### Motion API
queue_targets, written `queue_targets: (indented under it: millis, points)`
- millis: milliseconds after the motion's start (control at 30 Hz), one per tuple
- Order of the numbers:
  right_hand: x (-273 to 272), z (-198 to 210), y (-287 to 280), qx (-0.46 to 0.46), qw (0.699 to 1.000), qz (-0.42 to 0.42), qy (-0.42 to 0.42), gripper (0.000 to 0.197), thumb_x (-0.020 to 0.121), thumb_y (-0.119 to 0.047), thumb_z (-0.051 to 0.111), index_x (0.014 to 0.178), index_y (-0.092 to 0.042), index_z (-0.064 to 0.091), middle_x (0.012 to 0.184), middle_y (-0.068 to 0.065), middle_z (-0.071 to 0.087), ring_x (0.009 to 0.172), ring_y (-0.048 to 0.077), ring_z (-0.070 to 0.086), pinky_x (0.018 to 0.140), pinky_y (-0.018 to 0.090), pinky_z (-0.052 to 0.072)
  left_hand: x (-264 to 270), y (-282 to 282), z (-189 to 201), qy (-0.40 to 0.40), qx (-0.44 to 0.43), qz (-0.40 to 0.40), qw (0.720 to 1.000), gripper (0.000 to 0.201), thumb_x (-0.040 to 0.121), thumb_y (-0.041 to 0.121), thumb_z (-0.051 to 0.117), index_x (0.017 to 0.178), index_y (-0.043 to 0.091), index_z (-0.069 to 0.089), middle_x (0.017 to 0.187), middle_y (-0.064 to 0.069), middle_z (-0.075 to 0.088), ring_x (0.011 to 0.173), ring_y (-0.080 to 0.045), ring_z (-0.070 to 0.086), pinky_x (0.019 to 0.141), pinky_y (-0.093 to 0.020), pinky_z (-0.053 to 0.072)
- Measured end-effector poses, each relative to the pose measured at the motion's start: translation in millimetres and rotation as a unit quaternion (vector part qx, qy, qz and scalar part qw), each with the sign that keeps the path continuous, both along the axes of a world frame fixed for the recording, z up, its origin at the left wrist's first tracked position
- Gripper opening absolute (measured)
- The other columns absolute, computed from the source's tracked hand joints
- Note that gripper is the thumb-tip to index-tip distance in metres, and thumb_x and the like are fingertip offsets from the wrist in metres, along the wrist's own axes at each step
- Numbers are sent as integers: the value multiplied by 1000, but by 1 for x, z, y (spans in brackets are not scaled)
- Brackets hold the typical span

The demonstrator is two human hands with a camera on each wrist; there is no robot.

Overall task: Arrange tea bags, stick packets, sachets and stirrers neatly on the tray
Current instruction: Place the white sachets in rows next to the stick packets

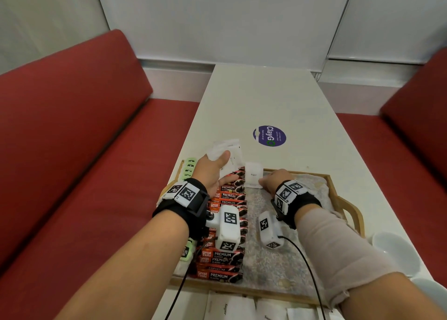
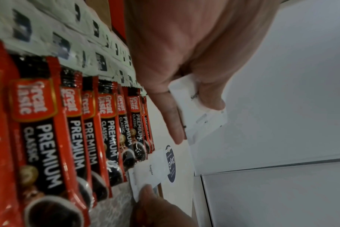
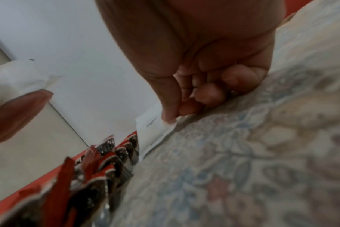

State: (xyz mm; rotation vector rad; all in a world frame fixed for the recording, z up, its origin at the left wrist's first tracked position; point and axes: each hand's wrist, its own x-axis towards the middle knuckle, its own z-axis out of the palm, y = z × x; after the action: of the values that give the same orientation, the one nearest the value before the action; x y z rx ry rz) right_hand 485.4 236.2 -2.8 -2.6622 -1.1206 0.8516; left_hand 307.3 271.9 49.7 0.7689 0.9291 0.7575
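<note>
— So where does the white paper sugar sachet [image 1: 253, 176] sit against the grip?

— Right hand [image 1: 274, 179] pinches its near right corner, thumb against fingertip; the other fingers [image 3: 241, 78] curl onto the floral cloth liner. The sachet runs leftward and away from that pinch, long axis pointing toward the far rim of the wooden tray [image 1: 335, 191], its left edge just beside the row of red-and-black coffee stick packets [image 1: 223, 256].

— And the other hand?

— Left hand [image 1: 212, 172] holds a small bundle of white sachets [image 1: 226, 150] above the tray's far-left corner, thumb and fingers clamped round them. The right hand is the nearer one to the bare stretch of liner, so I'd judge it lays this sachet flat there.

— Do the views differ?

— Head view shows pale green packets [image 1: 189, 168] left of the sticks and more sachets on the white table in front of the tray. Left wrist view alone shows the sachet's edge lapping the stick ends; right wrist view alone shows the pinch itself.
</note>
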Motion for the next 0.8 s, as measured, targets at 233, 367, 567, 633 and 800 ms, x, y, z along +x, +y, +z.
queue_targets:
  millis: [233,367,567,633,800]
  points:
    - [-2,-3,3,11,1000,-18,-11,36,90,-32,57,64,-9,49,72,5,55,75,23,54,69,30,46,-1,-2,-2,-10,-5,6,1000,28,94,17,57,121,11,56,123,-13,63,113,-30,60,68,-40,60]
    - [-1,3,-5,104,993,-33,37,31,89,-31,58,67,-11,51,74,6,57,74,24,54,66,29,42,-3,-2,0,-20,-21,7,1000,26,94,18,56,119,12,57,122,-13,63,111,-30,60,64,-39,60]
    - [-20,40,-15,330,913,-16,238,33,98,-37,46,88,-12,64,74,0,61,54,15,48,53,25,38,-1,-8,6,-22,-25,3,999,30,95,19,55,123,10,56,121,-13,63,109,-30,61,60,-35,60]
    - [-26,50,-16,340,899,-3,278,29,97,-35,48,91,-12,65,73,-2,61,52,14,47,49,22,34,0,-11,8,-17,-12,-12,1000,30,96,20,54,124,11,56,119,-12,64,103,-27,63,60,-34,60]
    - [-29,54,-13,351,892,-3,284,15,93,-17,55,80,-16,63,71,-1,63,48,11,47,45,19,34,0,-16,14,-9,11,-57,998,22,96,20,53,116,12,58,114,-11,66,97,-23,65,57,-30,59]
